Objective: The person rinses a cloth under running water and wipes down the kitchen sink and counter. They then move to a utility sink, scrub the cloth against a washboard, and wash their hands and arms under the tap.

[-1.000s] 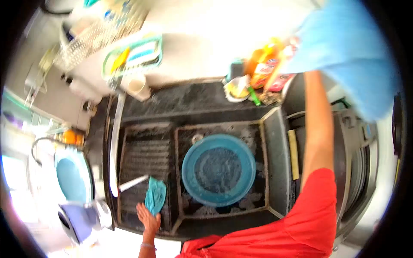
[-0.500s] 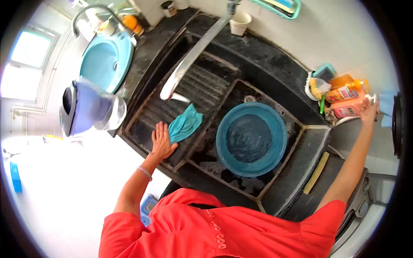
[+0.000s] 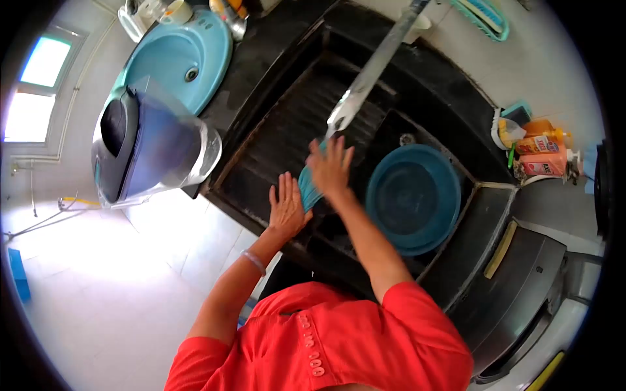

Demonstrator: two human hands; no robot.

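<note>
A teal cloth lies bunched on the ridged drainboard of the black sink. My left hand rests flat against its near left side, fingers stretched out. Over the cloth's right part is my right hand, slightly blurred, with its fingers spread and pointing towards the tap. The long metal tap ends just above the cloth. A blue basin holding water stands in the sink bowl, right of my right forearm.
Orange and pink detergent bottles stand in the far right corner. On the left are a water filter pitcher and a light-blue washbasin. A yellow strip lies along the counter at right.
My right hand has come from the pink detergent bottle at the far right to the cloth. My left hand stays beside the cloth. The camera view has shifted and turned somewhat.
</note>
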